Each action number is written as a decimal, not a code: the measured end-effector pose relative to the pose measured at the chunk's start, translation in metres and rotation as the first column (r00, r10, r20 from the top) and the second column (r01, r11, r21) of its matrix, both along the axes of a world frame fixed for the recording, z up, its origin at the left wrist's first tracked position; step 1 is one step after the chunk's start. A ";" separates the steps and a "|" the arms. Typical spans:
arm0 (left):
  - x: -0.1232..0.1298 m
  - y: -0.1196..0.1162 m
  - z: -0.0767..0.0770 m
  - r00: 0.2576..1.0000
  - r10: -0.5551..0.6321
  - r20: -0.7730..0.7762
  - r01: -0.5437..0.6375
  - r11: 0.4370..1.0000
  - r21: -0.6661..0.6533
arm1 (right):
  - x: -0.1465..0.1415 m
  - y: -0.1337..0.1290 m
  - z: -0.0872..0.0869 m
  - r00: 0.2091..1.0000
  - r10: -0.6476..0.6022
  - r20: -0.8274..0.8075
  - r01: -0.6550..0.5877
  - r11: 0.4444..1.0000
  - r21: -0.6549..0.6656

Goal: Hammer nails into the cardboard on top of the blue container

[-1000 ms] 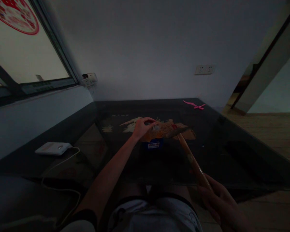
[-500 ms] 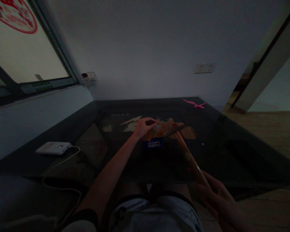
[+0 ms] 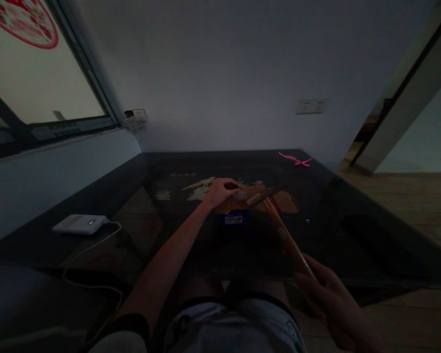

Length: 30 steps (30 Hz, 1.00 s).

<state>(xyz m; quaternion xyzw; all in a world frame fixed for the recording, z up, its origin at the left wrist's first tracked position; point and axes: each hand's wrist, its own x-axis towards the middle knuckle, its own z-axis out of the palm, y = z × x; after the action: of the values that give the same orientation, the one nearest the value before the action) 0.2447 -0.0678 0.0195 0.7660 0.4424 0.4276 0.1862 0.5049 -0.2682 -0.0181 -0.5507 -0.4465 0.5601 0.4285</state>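
Note:
My right hand [image 3: 325, 289] is wrapped round the wooden handle of a hammer [image 3: 288, 240]. Its long, dark head tapers towards the right and lies over or just above an orange-brown, crinkled piece [image 3: 238, 197]. That piece rests on top of a small blue box [image 3: 235, 217] with a white label. At the left end of the piece, my left hand [image 3: 222, 191] has thumb and forefinger pinched together. What sits between those fingertips is too small and dark to make out.
A dark glossy table [image 3: 206, 250] with a painted pattern spans the view. On its left lies a white power bank [image 3: 81, 224] with a cable. Pink ribbon [image 3: 297, 160] lies at the far right, and a flat black object [image 3: 385, 245] nearer on the right.
The hammer's head has turned slightly, and its right end now shows as a straight, thin tip. My left hand stays in nearly the same place.

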 end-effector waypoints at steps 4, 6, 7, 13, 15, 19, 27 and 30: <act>-0.003 0.000 -0.002 1.000 0.010 -0.006 -0.010 1.000 0.003 | 0.001 0.006 -0.001 0.999 0.052 0.015 -0.052 0.998 -0.018; -0.004 0.001 -0.003 1.000 0.006 -0.010 -0.006 1.000 -0.001 | 0.003 0.009 -0.003 0.994 0.106 0.021 -0.106 0.994 -0.023; -0.004 0.000 -0.003 1.000 0.004 -0.013 -0.004 1.000 -0.004 | 0.003 0.010 -0.004 0.991 0.132 0.026 -0.131 0.991 -0.026; -0.004 -0.007 -0.001 0.999 0.031 -0.020 -0.031 1.000 0.004 | 0.005 0.014 -0.007 0.977 0.206 0.056 -0.207 0.978 0.005; -0.005 -0.008 -0.002 0.999 0.036 -0.004 -0.036 0.999 -0.003 | 0.005 0.017 -0.002 0.973 0.224 0.058 -0.225 0.974 0.000; -0.007 -0.005 -0.008 0.998 0.028 0.053 -0.026 0.999 -0.036 | 0.008 0.031 0.021 0.964 0.214 0.158 -0.227 0.971 0.069; -0.007 -0.001 -0.012 0.992 0.101 0.073 -0.093 0.989 -0.114 | 0.010 0.070 0.090 0.864 0.315 0.393 -0.392 0.910 0.134; -0.007 -0.002 -0.011 0.989 0.136 0.055 -0.127 0.983 -0.134 | 0.005 0.078 0.104 0.765 0.412 0.496 -0.521 0.848 0.100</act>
<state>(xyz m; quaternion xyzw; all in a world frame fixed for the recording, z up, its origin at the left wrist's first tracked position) 0.2375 -0.0701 0.0082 0.7073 0.5129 0.4332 0.2211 0.5098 -0.1899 0.0863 -0.4830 -0.7198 0.4480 0.2186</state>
